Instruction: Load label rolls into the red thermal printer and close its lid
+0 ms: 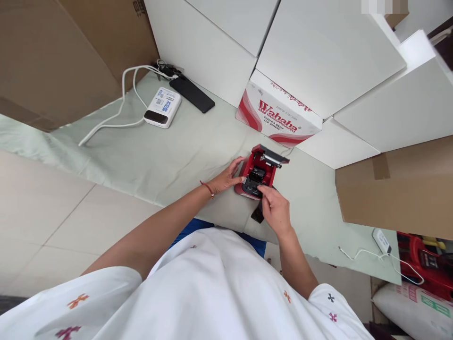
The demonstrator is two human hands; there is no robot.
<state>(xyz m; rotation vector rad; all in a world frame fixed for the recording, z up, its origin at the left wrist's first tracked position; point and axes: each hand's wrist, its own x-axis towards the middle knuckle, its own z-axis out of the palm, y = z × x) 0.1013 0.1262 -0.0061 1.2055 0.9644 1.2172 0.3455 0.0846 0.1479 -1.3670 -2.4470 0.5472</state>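
A small red-and-black portable printer (258,174) stands on the cloth-covered table with its grey lid (271,155) raised. A metal bar shows under the lid, and the compartment inside is black. My left hand (226,178) holds the printer's left side, thumb at the near rim and fingers stretched toward the back. At the black front part of the compartment are the fingertips of my right hand (276,208); its other fingers are curled in. Whether anything is pinched there is hidden. A black strap-like piece (258,213) lies partly under my right hand.
Behind the printer stands a red-and-white Wahaha carton (278,111) before stacked white boxes (219,42). Farther left lie a black phone (192,94), a white device (163,107) and a white cable (123,94). Brown cardboard boxes (396,186) flank the table; another white device (381,241) lies right.
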